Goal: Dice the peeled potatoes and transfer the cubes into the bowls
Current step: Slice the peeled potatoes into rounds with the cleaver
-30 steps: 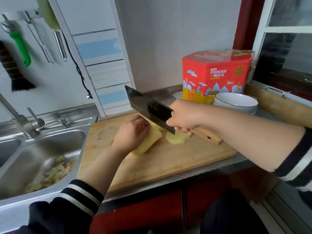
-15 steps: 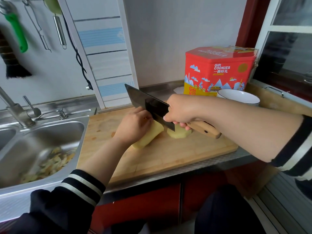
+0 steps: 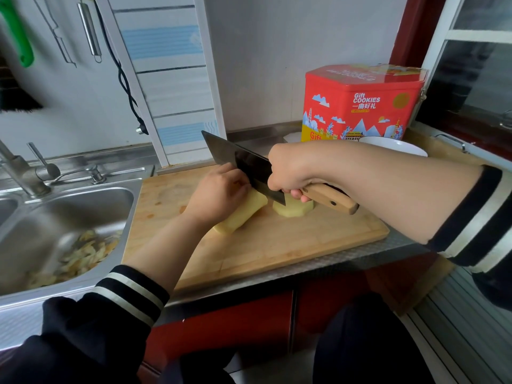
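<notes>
Head view: red tin (image 3: 360, 103) reads "Gift COOKIES"; smaller characters below, seemingly Chinese

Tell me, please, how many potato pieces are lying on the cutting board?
2: a long piece under the left hand, and a cut chunk beneath the cleaver; others may be hidden.

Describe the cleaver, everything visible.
The cleaver has a broad, dark rectangular blade and a light wooden handle with a dark rivet. The right hand grips the handle at the blade end. It is tilted, tip pointing away and left, edge down between the potato piece that the left hand holds and a cut piece, over the wooden cutting board. Edge contact with the potato cannot be told.
</notes>
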Tool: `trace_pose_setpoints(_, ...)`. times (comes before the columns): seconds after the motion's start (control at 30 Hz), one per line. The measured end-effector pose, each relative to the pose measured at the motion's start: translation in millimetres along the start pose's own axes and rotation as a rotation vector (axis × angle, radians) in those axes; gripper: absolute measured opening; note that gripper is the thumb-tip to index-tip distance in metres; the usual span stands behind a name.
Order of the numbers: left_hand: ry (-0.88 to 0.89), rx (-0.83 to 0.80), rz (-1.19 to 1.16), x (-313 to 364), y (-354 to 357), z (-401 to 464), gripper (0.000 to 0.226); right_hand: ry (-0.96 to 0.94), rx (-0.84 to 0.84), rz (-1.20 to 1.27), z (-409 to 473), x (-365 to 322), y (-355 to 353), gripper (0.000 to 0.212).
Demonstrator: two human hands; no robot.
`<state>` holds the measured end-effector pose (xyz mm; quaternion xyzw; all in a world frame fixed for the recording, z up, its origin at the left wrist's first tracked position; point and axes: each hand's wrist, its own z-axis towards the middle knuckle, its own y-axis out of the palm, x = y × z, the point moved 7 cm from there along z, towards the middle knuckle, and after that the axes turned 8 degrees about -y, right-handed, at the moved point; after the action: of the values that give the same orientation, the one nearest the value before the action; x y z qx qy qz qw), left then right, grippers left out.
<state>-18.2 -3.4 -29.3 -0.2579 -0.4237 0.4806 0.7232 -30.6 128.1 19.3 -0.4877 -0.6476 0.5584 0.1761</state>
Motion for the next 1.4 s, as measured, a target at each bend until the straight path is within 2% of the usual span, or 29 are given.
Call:
trace_pose_setpoints(0.3,-0.005,-0.001,-0.014,-3.1,1.4,2.4,0.007,-0.007,-0.007,-0.028,8.9,2.5,3.0,0.029)
trace_pose_setpoints(0.4,0.01,0.007,-0.007,-3.5,2.9,2.9,0.006,-0.011,-0.014,-0.022,12.3,7.7,11.2,0.024)
trace_pose_setpoints(0.53,0.036,0.027,-0.022,-3.3,2.7,3.3,0.003,0.034,-0.047,0.101,22.6,25.1,37.9,0.019)
trace_pose_setpoints(0.8,0.043,0.03,-0.001,-0.7,2.2,2.0,0.004,0.02,0.018,0.22,28.1,38.5,46.0,0.009)
trace_pose_setpoints(0.9,-0.004,0.006,0.058,-1.4,3.7,1.5,0.02,0.01,0.054,0.252,28.2,45.0,41.2,0.012)
trace_pose_setpoints(1.07,-0.206,-0.142,0.175,-7.4,9.4,-3.1,0.077,-0.048,0.138,0.195,23.7,63.5,24.3,0.013)
trace_pose_setpoints(1.17,-0.277,-0.221,0.18,-9.8,13.3,-4.7,0.092,-0.11,0.241,0.07,20.8,74.9,9.0,0.017)
trace_pose_setpoints(1.23,-0.291,-0.108,0.047,-8.4,2.4,-3.7,0.081,-0.153,0.326,-0.003,15.4,81.5,-0.6,0.014)
trace_pose_setpoints(1.33,-0.311,0.297,-0.135,-8.4,-35.8,-0.4,0.049,-0.185,0.467,-0.27,4.1,93.2,-11.5,0.015)
trace_pose_setpoints(1.37,-0.304,0.403,-0.175,-6.3,-48.0,2.4,0.044,-0.189,0.508,-0.358,0.6,97.5,-12.7,0.009)
trace_pose_setpoints(1.4,-0.291,0.462,-0.198,-2.6,-57.4,7.4,0.042,-0.188,0.554,-0.44,-2.0,101.4,-12.3,0.016)
